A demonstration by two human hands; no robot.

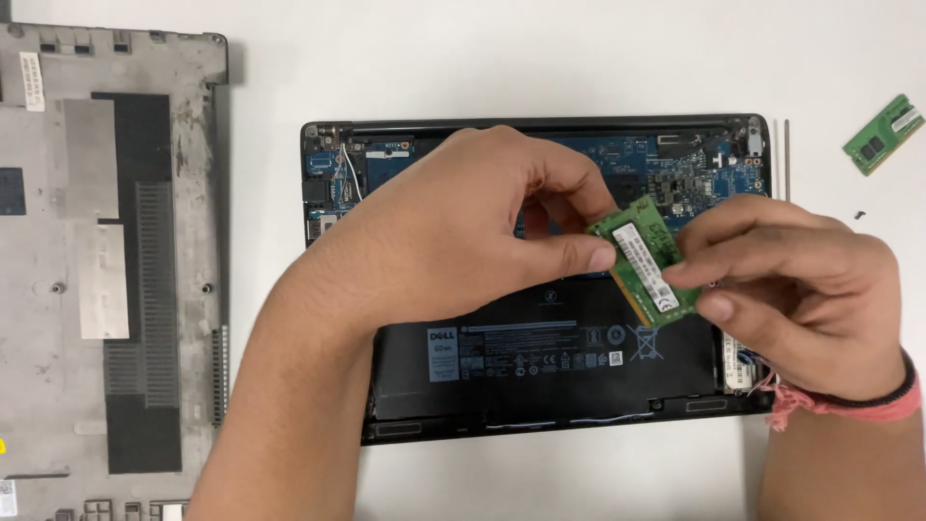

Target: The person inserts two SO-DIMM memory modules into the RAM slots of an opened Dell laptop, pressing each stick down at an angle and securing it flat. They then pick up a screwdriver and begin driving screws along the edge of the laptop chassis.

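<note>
Above the opened laptop (463, 386), lying bottom-up on the white table (579, 58): a green memory stick (648, 259), held up in the air between two hands, tilted with its gold contact edge facing down and to the left. Pinched at its upper left corner by the left hand (453, 232), thumb pressed along the near edge, fingertips curled over the far edge. Gripped at its lower right end by the right hand (801, 289), thumb underneath, forefinger on top, remaining fingers folded in. Both hands closed on the same stick, neither flat nor spread. On the stick's face: a white label and a row of black chips.

Under the hands: the laptop's insides laid bare, with a blue circuit board (694, 164) along the far side and a wide black battery (540, 357) filling the near half. Around the right wrist: a dark band with pink threads (839, 400).

Left of the laptop, well apart: the removed grey bottom cover (106, 270), inner side up, with black vent strips and silvery foil patches. Far right, near the table's edge: a second green memory stick (884, 133), lying flat and at a slant. Just beside the laptop's right edge: a thin metal rod (787, 159). Below the second stick: a small dark screw (860, 213).
</note>
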